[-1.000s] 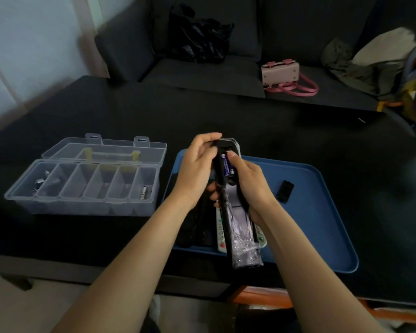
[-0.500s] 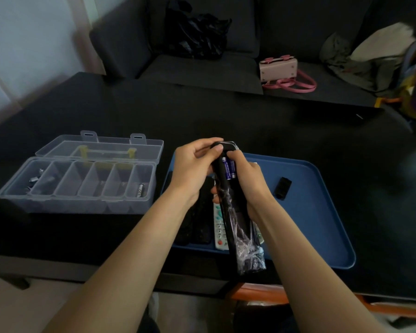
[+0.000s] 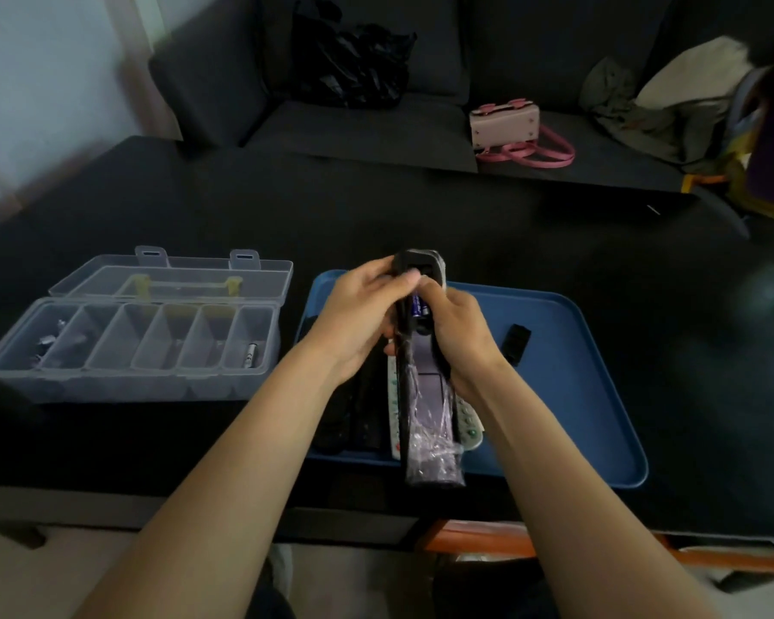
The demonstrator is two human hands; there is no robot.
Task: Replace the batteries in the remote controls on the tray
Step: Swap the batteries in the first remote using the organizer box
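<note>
Both hands hold a long black remote (image 3: 425, 422) wrapped in clear plastic above the blue tray (image 3: 577, 395), its back facing up and the battery bay open. My left hand (image 3: 358, 314) grips the remote's top left side, thumb on the bay. My right hand (image 3: 459, 332) grips the right side, its thumb pressing on the purple batteries (image 3: 417, 306) in the bay. A small black battery cover (image 3: 515, 344) lies on the tray to the right. More remotes lie on the tray under the held one: dark ones (image 3: 358, 408) and a white one (image 3: 468, 424).
A clear compartment box (image 3: 126, 350) with its lid open stands left of the tray; a battery (image 3: 251, 354) lies in its right compartment and small parts in the left. Behind the black table is a dark sofa with a pink handbag (image 3: 510, 127) and a black bag (image 3: 354, 64).
The remote has been lowered a little toward the tray. My fingers have closed in over the battery bay, covering more of the purple batteries.
</note>
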